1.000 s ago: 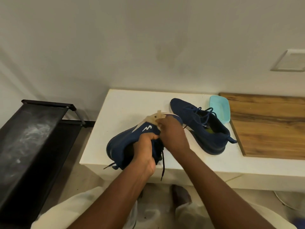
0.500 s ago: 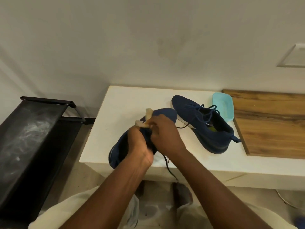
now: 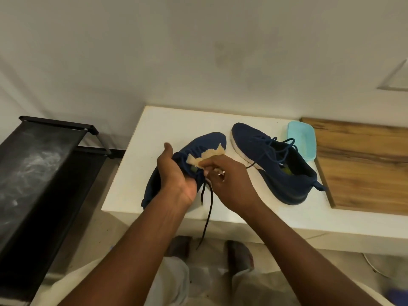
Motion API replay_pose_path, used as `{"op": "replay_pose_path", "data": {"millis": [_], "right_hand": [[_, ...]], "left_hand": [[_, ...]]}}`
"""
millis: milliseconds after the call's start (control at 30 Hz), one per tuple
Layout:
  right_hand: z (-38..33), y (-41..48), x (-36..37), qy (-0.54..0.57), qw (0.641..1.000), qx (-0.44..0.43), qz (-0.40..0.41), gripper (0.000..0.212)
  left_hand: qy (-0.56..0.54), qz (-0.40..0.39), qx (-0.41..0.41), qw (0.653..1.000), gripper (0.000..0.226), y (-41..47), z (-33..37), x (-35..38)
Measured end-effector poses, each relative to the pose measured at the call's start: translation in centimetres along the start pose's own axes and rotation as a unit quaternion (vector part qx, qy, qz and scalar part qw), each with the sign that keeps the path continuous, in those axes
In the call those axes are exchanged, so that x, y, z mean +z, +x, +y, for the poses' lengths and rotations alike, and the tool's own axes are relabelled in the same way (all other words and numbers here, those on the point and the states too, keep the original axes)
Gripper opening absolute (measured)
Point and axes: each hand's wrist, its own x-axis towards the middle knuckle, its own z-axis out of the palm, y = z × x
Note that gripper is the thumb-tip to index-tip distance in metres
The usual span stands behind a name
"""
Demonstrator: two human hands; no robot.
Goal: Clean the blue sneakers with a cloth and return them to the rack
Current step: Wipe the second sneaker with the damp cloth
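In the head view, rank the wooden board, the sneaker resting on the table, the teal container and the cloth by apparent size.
1. wooden board, though cut off at the frame edge
2. resting sneaker
3. teal container
4. cloth, partly hidden by the right hand, so unsure against the container

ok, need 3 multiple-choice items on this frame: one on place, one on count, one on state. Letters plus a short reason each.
1. Where is the light blue dish?
A. on the rack
B. on the counter behind the second sneaker
C. on the floor

2. How many blue sneakers show?
A. one
B. two
C. three

3. What is the cloth doing?
A. hanging on the rack
B. lying folded on the wooden board
C. pressed on the held sneaker

Answers:
1 B: it sits beside the wooden board, past the second sneaker.
2 B: one held sneaker, one resting.
3 C: the right hand presses it; the left hand grips the sneaker.
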Motion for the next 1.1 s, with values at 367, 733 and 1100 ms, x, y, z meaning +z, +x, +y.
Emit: {"op": "replay_pose_path", "data": {"millis": [367,733,1100], "right_hand": [[1.9,2.6,0.3,-0.077,0.994,0.076,0.010,0.024],[4.2,3.3,-2.1,-0.204,0.970,0.131,0.030,0.014],[3.4,2.9,0.0,0.087,0.994,0.062,0.013,0.035]], "left_hand": [[0.043,-0.056,-0.023,0.997,0.056,-0.1,-0.8,0.5],[0.116,-0.074,-0.007,0.991,0.041,1.4,-0.7,0.2],[0.161,-0.061,-0.014,0.985,0.034,2.1,-0.5,0.2]]}}
